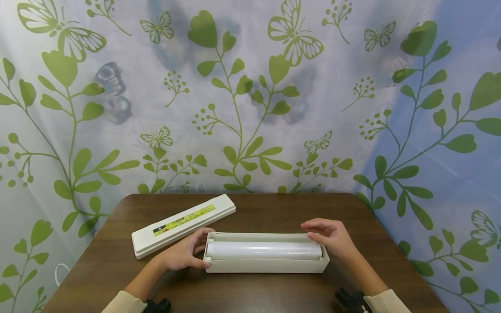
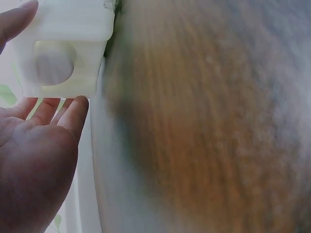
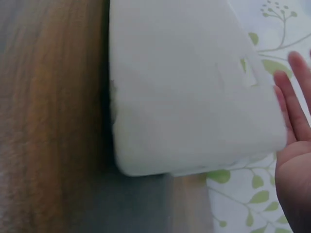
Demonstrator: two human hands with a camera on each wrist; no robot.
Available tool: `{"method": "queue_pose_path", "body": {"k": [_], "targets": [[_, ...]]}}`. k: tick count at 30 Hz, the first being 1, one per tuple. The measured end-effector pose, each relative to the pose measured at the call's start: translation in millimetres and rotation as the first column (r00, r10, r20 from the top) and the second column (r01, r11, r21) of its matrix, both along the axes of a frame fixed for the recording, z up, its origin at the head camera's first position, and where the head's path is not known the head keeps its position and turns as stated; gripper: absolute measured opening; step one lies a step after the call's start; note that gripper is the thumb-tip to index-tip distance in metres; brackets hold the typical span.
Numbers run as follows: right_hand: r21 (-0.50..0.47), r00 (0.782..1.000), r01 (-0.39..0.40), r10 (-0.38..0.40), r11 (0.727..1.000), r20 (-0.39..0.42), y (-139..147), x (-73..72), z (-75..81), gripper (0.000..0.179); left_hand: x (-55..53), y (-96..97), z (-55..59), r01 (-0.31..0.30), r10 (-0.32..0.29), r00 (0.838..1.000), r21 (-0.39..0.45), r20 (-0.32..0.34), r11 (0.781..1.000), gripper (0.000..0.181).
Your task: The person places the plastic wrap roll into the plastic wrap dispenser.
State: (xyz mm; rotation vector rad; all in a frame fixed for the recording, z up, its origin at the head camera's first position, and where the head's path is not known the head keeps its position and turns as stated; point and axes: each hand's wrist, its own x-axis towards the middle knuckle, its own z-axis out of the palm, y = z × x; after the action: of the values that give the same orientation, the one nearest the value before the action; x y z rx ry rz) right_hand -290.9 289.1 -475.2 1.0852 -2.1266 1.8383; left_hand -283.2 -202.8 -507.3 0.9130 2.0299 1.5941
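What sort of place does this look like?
Probably a small curtained-off tabletop workspace, though the wider room isn't visible: a brown table, a leaf-and-butterfly curtain hanging behind it, and an open white box with a roll inside.

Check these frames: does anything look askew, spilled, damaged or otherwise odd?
Nothing looks spilled or plainly damaged. One thing sits askew: the white lid lies slanted on the table, behind and left of the open box, while the box runs roughly parallel to the table's far edge. The roll lies lengthwise inside.
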Motion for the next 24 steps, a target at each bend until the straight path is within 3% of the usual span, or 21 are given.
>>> {"method": "queue_pose_path", "body": {"k": [6, 14, 24], "targets": [[-0.073, 0.996, 0.089, -0.088, 0.993, 0.018, 10, 1.3, -9.8, 0.023, -0.1, 0.1, -0.6, -0.006, 0.006, 1.000, -0.002, -0.006, 1.000, 0.087], [-0.049, 0.986, 0.163, -0.160, 0.985, 0.054, 21, 3.2, -17.8, 0.024, 0.0, 0.9, -1.0, 0.003, -0.004, 1.000, 0.014, 0.011, 1.000, 0.088], [-0.054, 0.985, 0.163, -0.159, 0.985, 0.071, 35, 2.0, -26.0, 0.028, 0.1, 0.4, -2.7, 0.008, -0.008, 1.000, 0.017, -0.005, 1.000, 0.088]]}}
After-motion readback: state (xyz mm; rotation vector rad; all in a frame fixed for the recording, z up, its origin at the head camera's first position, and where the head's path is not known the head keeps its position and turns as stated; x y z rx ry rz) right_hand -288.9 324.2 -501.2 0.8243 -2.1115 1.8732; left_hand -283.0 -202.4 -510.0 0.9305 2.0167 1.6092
